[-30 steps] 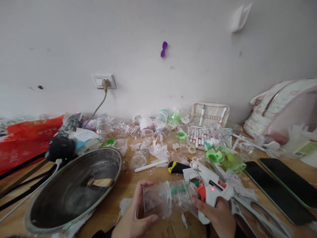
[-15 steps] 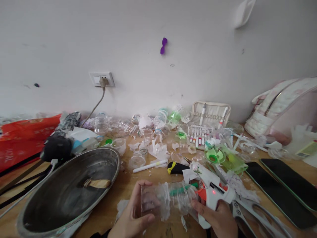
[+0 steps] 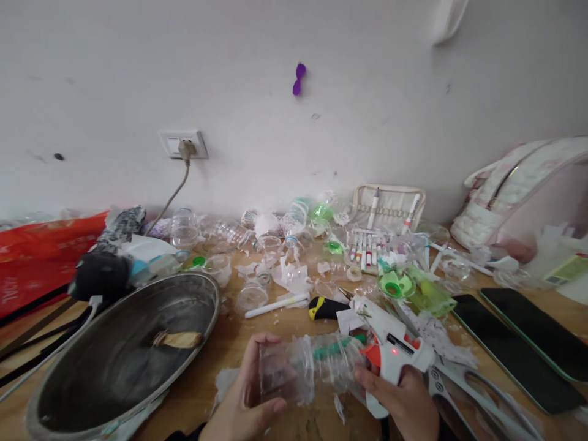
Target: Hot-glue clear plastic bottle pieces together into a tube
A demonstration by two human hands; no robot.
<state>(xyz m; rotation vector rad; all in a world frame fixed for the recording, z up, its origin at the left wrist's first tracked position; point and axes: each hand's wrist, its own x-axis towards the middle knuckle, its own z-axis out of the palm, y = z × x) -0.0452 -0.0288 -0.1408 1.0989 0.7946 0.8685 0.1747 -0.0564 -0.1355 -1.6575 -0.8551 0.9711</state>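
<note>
A clear, cut plastic bottle piece [image 3: 294, 370] lies on its side between my hands, with a green strip showing inside or behind it. My left hand [image 3: 252, 392] curves around its left end, thumb in front and fingers behind. At the right end, the fingers of my right hand [image 3: 402, 398] are closed against the bottle. A white glue gun [image 3: 399, 343] with an orange trigger and a lit red light is right behind that hand, its handle crossed by the fingers. Whether the palm also touches the gun cannot be seen. Grey-handled scissors [image 3: 478, 392] lie to the right.
A metal basin [image 3: 206, 331] stands at left. A black-and-yellow handled tool [image 3: 326, 308] and a white marker [image 3: 275, 305] lie ahead. Two phones [image 3: 514, 355] are at right. Plastic scraps, a marker case [image 3: 390, 208] and a backpack [image 3: 528, 190] line the wall.
The view has shifted slightly, so the scene sits a little further left and up. Both hands and the bottle piece keep nearly the same pose.
</note>
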